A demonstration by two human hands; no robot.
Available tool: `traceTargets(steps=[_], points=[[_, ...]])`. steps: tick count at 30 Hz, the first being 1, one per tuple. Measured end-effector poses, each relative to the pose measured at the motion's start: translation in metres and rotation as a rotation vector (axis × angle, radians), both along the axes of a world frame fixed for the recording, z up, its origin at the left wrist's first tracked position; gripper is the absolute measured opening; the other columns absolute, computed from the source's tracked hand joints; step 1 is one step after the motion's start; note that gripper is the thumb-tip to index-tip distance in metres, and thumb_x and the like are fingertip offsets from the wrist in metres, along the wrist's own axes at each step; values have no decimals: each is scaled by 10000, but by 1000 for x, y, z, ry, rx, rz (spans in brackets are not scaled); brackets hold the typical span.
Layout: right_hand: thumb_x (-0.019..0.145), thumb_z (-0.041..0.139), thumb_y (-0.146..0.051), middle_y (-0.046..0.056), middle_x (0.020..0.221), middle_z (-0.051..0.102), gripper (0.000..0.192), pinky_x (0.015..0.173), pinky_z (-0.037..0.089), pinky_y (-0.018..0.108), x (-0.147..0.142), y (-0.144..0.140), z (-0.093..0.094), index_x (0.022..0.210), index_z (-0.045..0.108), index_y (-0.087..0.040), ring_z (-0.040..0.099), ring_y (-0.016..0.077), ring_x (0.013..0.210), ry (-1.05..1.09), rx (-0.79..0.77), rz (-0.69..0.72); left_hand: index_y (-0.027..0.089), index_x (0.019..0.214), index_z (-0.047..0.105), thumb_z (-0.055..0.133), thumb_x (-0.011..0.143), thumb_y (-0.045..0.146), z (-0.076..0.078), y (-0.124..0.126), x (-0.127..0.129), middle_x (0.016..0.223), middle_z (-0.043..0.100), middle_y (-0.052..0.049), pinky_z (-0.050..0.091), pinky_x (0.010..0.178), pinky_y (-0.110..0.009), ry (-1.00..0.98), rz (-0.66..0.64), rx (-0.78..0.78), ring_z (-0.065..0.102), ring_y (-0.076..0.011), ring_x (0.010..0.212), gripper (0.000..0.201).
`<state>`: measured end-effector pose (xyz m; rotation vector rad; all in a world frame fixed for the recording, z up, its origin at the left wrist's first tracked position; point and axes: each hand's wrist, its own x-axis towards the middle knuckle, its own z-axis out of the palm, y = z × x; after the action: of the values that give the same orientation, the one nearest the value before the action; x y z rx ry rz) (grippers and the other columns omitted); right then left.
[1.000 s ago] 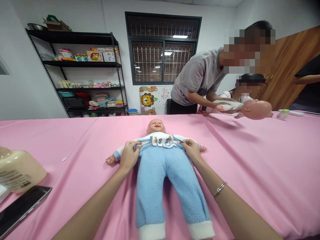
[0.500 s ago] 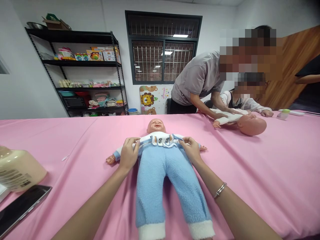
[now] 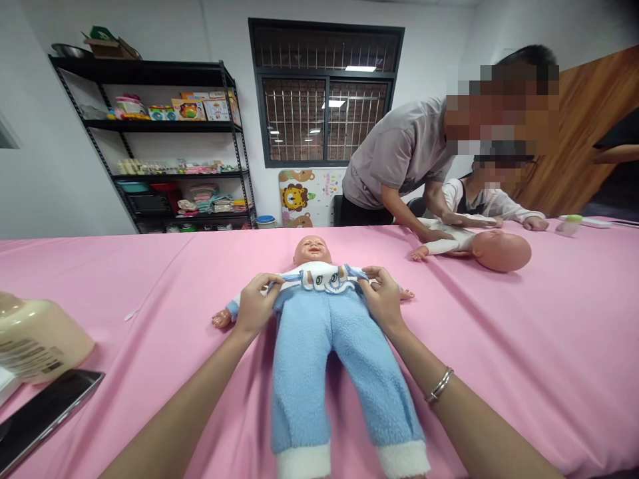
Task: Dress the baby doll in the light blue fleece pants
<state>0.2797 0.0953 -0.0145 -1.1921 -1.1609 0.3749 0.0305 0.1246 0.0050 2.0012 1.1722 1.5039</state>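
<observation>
Doll: baby doll (image 3: pixel 312 251) lies face up on the pink tabletop (image 3: pixel 524 332), head away from the wearer.
Left hand: left hand (image 3: pixel 256 306) pinches the waistband of the blue fleece trousers (image 3: pixel 329 359) at the doll's side.
Right hand: right hand (image 3: pixel 382 299) pinches the waistband at the opposite side.
Progress: trousers cover both legs up to the waist; the white top (image 3: pixel 322 276) looks partly untucked, though the fingers hide the hem.
Nearby: another person's hands rest on a second doll (image 3: pixel 494 249).
</observation>
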Motion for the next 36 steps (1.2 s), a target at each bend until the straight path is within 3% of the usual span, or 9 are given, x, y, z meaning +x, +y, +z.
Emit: traceTargets(steps=[4,8,11,15,20,25,29,33,36], points=[[767,497,-333,40,779,596,170,539,372,293,-4,-8,4,863,533,-198,447,129,515,-89,52,-91,217,822,677,476,807,218,5,-4,-4,887,561,-40,420,807,-296,228,166,259,537,-159,848,201],[803,457,-347,22,691,570,177,569,371,303,-5,-9,2,867,537,-202,435,139,511,-192,97,-109,210,956,670,445,844,264,5,-7,1,832,498,-39,421,718,-269,284,256,306,510,-144,744,257],[817,452,-349,7,650,552,184,557,361,295,-4,-6,-1,872,546,-202,425,133,487,-232,81,-103,202,1072,627,420,862,316,4,-10,6,760,505,-24,412,697,-268,351,244,190,513,-145,680,315],[808,467,-341,35,764,609,215,573,385,283,-1,-1,-6,927,550,-183,480,136,527,-236,49,-110,202,1140,565,383,871,342,6,-14,9,964,625,-55,410,769,-280,509,245,-37,575,-189,859,354],[805,459,-312,43,801,631,222,605,403,296,2,2,-8,918,575,-161,478,134,530,-340,45,-161,143,1194,470,338,871,386,11,-18,7,896,656,-121,410,651,-324,791,424,-273,612,-269,821,426],[789,440,-231,61,811,591,187,703,418,316,8,6,-9,840,610,-172,534,180,717,-489,128,-220,124,1058,472,370,856,349,10,-21,16,682,601,-28,415,604,-277,372,223,-246,584,-182,651,320],[710,465,-182,38,730,556,153,681,407,315,17,16,-23,793,594,-177,530,187,700,-476,26,-249,138,1054,448,430,823,262,-2,-26,32,1028,564,-95,438,853,-326,31,98,-75,557,-182,961,263],[649,523,-193,-10,527,506,60,560,391,288,28,25,-39,698,550,-169,500,165,539,-231,-292,-35,135,1115,412,449,801,209,-18,-28,41,1136,484,-126,297,1036,-456,-14,123,-31,427,-236,1157,325],[606,556,-175,36,684,595,212,538,441,290,31,25,-23,818,550,-155,558,168,570,40,-341,114,131,1154,377,456,803,221,-26,-27,42,1144,462,-137,285,1040,-488,-60,134,-99,404,-252,1175,371]])
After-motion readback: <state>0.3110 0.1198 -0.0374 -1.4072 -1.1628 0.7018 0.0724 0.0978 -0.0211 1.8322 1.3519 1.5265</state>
